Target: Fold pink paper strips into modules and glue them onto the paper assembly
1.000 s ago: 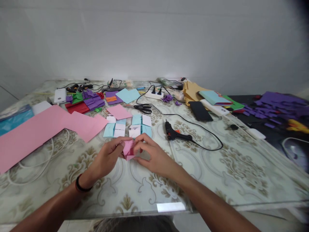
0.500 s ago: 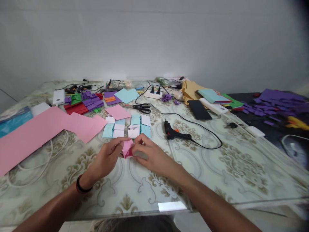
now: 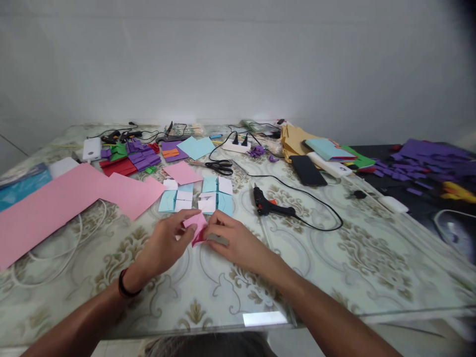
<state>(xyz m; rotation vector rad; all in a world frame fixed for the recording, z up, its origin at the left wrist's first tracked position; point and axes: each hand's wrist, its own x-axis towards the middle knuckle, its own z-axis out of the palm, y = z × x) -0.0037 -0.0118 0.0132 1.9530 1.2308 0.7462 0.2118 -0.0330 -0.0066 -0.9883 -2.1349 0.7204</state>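
A small folded piece of pink paper [image 3: 196, 224] is held between both hands, low over the table, with its folds partly opened out. My left hand [image 3: 167, 240] pinches its left side, thumb in front and fingers behind. The fingertips of my right hand [image 3: 232, 240] close on its right edge. Just beyond the hands lie two folded light-blue and white paper pieces [image 3: 224, 202] and a pink paper square [image 3: 183, 172]. To the right rests a black glue gun [image 3: 273, 206] with its cord.
Long pink paper sheets [image 3: 55, 208] cover the left side, over a white cable [image 3: 80, 238]. Scissors [image 3: 219, 166], a power strip [image 3: 236, 146] and purple folded strips [image 3: 144, 157] lie farther back. A black phone [image 3: 308, 170] and stacked papers [image 3: 329, 148] stand at the right.
My left thumb has moved onto the front of the pink paper, and the paper has tilted and opened somewhat. My right fingers have drawn closer together at its right edge.
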